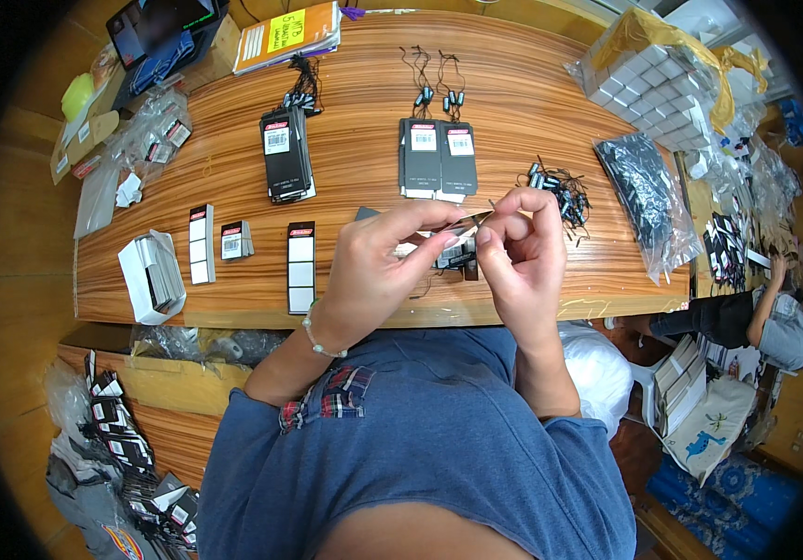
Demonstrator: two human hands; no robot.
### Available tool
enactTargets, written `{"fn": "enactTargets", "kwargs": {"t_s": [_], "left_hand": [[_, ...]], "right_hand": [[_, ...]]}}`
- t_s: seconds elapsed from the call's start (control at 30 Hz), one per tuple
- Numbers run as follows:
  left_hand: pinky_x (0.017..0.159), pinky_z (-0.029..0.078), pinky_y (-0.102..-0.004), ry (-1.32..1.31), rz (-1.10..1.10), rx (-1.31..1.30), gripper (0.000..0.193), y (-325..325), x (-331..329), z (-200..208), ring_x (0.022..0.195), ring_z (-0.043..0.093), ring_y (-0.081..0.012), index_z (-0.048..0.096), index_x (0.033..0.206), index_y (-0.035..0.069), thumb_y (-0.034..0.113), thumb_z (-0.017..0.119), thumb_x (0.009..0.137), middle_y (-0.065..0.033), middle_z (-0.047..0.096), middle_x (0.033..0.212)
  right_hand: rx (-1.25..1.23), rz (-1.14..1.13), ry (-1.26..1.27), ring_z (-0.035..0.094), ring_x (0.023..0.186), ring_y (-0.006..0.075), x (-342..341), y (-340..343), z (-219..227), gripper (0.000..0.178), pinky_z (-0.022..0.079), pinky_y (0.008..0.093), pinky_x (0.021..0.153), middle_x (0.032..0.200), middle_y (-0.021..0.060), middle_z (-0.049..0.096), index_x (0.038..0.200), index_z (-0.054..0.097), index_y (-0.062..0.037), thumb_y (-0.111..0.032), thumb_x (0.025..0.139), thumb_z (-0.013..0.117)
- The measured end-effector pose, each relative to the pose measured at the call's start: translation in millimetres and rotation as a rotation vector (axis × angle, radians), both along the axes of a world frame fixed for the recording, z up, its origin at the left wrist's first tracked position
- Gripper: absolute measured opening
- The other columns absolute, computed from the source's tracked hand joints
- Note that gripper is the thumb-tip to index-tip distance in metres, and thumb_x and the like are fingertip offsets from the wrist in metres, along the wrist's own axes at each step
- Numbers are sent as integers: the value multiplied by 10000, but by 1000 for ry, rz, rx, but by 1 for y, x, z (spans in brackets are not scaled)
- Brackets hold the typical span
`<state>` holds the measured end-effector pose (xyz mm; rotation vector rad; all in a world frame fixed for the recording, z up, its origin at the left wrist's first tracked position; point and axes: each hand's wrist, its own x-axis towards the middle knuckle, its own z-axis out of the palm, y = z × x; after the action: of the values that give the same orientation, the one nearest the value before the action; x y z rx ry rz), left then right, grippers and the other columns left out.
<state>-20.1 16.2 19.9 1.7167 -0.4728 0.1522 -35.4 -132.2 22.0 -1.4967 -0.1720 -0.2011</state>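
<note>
Over the table's front edge my hands are close together. My left hand (378, 257) pinches a thin dark-and-white tag (465, 226), seen nearly edge-on. At its right end my right hand (524, 257) has thumb and fingers pinched, with a short dark tip, apparently black cord, showing between them. Partly hidden below are a few more dark pieces. Beyond my hands lie two side-by-side stacks of black hang tags (422, 159) with stickers and cords. Right of them is a tangled pile of black cords (560, 194) with small light-blue ends.
Another corded tag stack (286, 154) lies left of centre. Sticker strips (301, 271), a small label stack (233, 243) and a white box of cards (154, 280) line the left front. Bagged black cords (644, 201) and wrapped white boxes (649, 84) are right. A person (779, 327) is far right.
</note>
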Motion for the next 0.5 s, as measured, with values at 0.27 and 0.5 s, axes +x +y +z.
{"fn": "enactTargets", "kwargs": {"t_s": [0.27, 0.5], "left_hand": [[638, 517, -264, 34, -61, 52, 179, 4, 2, 4, 753, 637, -158, 630, 945, 3, -5, 632, 766, -95, 656, 874], [678, 481, -299, -322, -17, 140, 241, 2, 6, 1, 790, 620, -201, 659, 914, 73, -14, 644, 690, -45, 645, 872]], "right_hand": [[-155, 8, -121, 361, 571, -2, 2, -6, -8, 226, 292, 159, 492, 686, -21, 492, 978, 412, -29, 70, 795, 501], [-5, 38, -41, 505, 674, 51, 1, -4, -1, 290, 411, 180, 611, 749, 40, 556, 1113, 420, -11, 55, 843, 501]]}}
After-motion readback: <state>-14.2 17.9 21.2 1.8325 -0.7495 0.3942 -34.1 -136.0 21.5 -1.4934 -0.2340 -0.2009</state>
